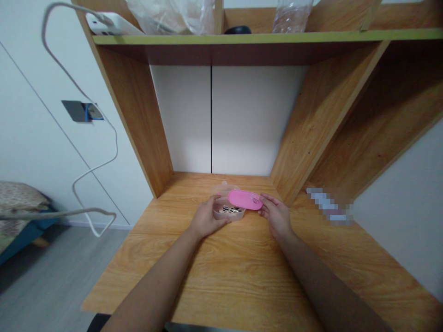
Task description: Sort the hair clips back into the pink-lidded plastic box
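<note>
**Pink oval plastic piece (245, 199) in the right hand (276, 216), clear plastic box (236, 216) in the left**

The clear plastic box sits on the wood-grain table (224, 276), near the back edge and roughly midway between the shelf unit's upright panels. The left hand (205, 218) wraps its near left side, with the grip parted around the box: fingers along the left wall, thumb along the front. Inside lies a small heap of clips (231, 209), dark and pale ones mixed; they are too small to tell apart. A clear flap (221, 188) with a rounded tab stands behind the box.

The right hand's grip pinches the right end of the pink oval plastic piece. In view, the piece overlaps the right rear part of the box, its left end reaching across the opening; whether it touches the rim cannot be told. A small dark looped outline shows near the pinched end.

Off to the right, a pixelated patch (328, 206) covers something on the table. Overhead, a shelf (235, 39) carries a white charging device (116, 25), a clear plastic bag (173, 17), a black rounded object (238, 30) and a clear plastic container (292, 18). A white cable (115, 138) dangles at left, before a wall socket (83, 112).
</note>
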Available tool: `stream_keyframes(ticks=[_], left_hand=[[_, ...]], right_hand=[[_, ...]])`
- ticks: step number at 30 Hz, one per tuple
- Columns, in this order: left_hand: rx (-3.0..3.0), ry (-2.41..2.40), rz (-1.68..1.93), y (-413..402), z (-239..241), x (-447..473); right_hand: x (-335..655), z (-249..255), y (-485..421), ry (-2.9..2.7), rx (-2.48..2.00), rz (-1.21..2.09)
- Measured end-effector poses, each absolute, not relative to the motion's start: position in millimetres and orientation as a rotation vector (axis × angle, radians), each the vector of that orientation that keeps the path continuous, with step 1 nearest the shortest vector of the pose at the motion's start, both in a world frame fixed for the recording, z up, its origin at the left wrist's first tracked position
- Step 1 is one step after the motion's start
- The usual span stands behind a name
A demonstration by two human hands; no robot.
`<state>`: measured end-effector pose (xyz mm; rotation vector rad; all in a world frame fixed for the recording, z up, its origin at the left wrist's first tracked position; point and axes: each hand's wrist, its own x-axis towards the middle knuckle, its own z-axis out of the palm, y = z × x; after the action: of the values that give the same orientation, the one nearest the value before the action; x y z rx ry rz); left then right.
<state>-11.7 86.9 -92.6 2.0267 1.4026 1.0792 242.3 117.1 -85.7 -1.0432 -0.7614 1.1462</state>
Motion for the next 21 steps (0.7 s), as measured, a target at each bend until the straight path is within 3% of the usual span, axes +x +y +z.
stream_keyframes(ticks=[10,21], left_hand=[[1.843,1.684,1.177,94.1,-97.5,-16.1],[1.817,1.657,1.189,95.7,-98.2,-16.6]], right_hand=[[265.0,-103.5,136.1,-0.649,-1.118,0.966],[252.1,-107.3,127.2,-1.295,-1.207,0.809]])
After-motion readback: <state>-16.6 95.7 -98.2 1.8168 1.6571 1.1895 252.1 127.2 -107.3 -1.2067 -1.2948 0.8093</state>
